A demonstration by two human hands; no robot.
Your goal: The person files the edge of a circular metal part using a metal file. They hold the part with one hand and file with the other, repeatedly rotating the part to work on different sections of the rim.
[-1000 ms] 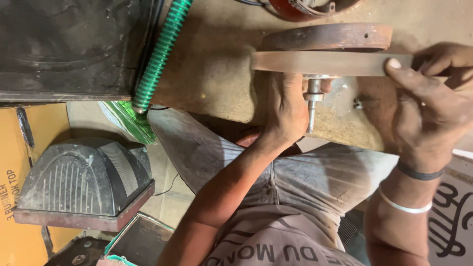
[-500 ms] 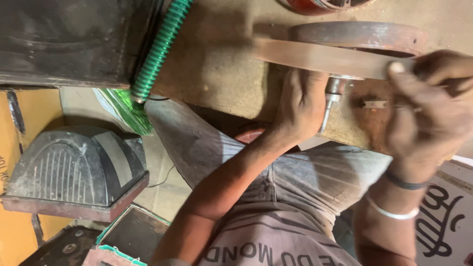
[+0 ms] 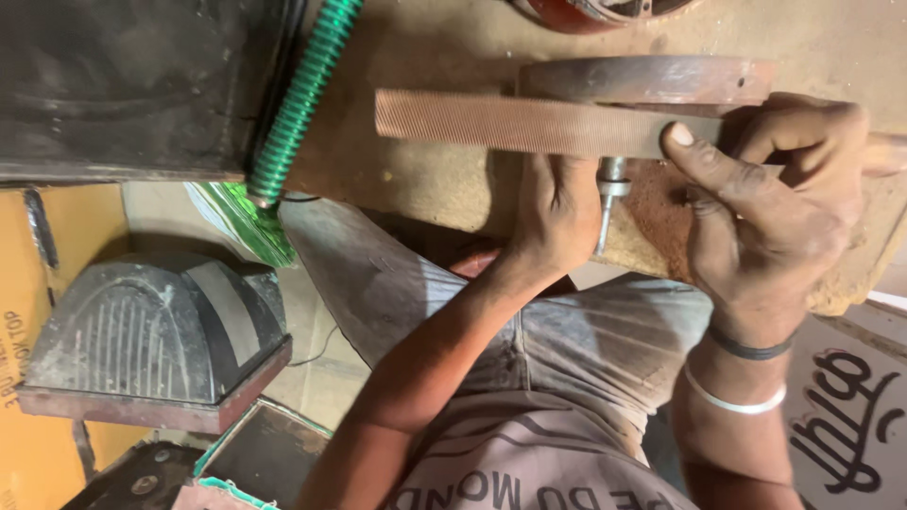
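Two hands, right hand [image 3: 775, 208] fingers gripping flat file [image 3: 529, 123], left hand [image 3: 557, 212] closed under it, steadying round metal part [image 3: 652, 80]

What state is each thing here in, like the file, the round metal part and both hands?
Flat file: lying across the round part, held at its end.
Rusty disc: on its edge, under the file.
Right hand: grip closed on the file's end.
Left hand: braced below the file, fingers hidden.
Green ribbed hose: hanging slack.

Left hand [image 3: 557, 212] fingers hidden behind file [image 3: 529, 123], red part [image 3: 590, 9] cropped (top edge) — unidentifiable
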